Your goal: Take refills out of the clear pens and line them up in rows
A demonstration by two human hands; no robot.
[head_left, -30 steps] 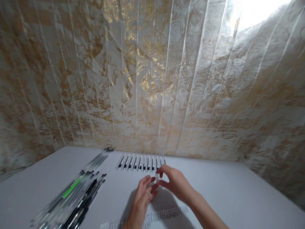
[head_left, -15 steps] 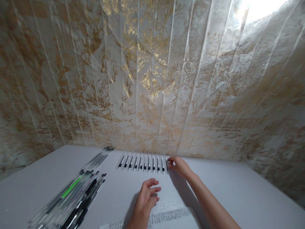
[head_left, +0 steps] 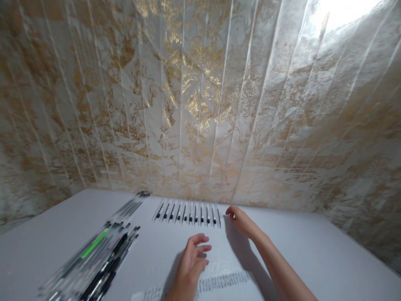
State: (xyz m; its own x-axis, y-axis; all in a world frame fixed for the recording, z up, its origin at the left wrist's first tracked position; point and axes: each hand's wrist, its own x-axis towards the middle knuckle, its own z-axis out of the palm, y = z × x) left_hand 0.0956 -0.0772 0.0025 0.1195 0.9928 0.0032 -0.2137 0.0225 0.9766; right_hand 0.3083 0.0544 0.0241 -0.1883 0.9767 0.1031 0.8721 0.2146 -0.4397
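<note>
Along the back of the white table lies a row of slim clear pens (head_left: 190,214), side by side, each with a dark line and a small black part. Just right of the row's last pen is my right hand (head_left: 238,218), apart from it, fingers loosely curled and nothing visible in them. My left hand (head_left: 191,261) hovers nearer the front, palm turned inward and fingers apart, holding nothing. Below it lies a clear sheet or bag with rows of dark print (head_left: 224,281), partly covered by that hand.
On the left lies a pile of pens (head_left: 94,263), blurred, with a bright green strip (head_left: 95,243) among them. Behind it is a group of thin dark sticks (head_left: 130,207). A shiny gold-patterned sheet (head_left: 200,104) rises at the table's back edge.
My right hand has drawn away to the right from the last pen in the row, which stays in place. My left hand has hardly moved.
</note>
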